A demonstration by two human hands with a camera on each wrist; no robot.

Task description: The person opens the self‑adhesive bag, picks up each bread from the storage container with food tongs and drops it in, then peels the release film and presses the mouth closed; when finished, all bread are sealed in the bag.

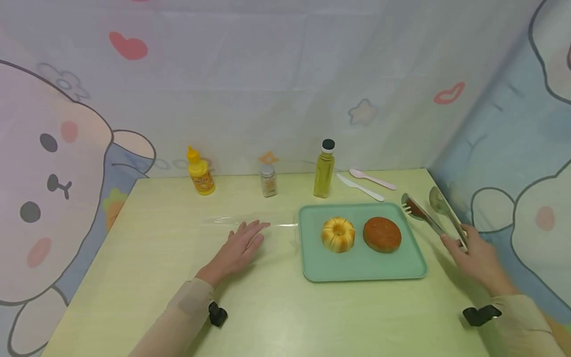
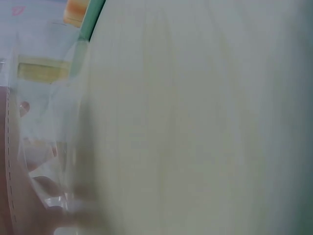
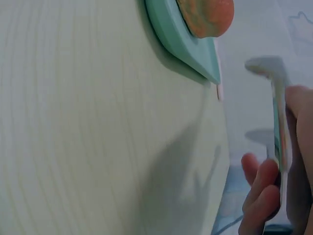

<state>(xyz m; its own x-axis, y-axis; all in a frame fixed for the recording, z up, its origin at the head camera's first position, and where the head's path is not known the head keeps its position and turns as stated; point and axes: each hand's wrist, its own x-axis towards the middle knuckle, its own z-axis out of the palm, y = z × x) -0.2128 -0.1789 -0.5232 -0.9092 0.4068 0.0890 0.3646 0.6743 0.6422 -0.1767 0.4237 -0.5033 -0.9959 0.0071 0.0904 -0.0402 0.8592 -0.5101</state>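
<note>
In the head view, the left hand reaches over a clear plastic bag or sheet, fingers extended and spread. Through the clear plastic in the left wrist view, parts of that hand show at the left edge. To the right of the tray, the right hand grips metal serving tongs, their two ends spread apart in the air. One tong end is slotted, the other spoon-like. The green tray bears a ring-shaped yellow bun and a round brown bun; the tongs touch neither.
Along the table's back stand a yellow squeeze bottle, a small seasoning jar and an oil bottle. Behind the tray lie a white plastic knife and a pink spoon. Printed cloth hangs behind the table.
</note>
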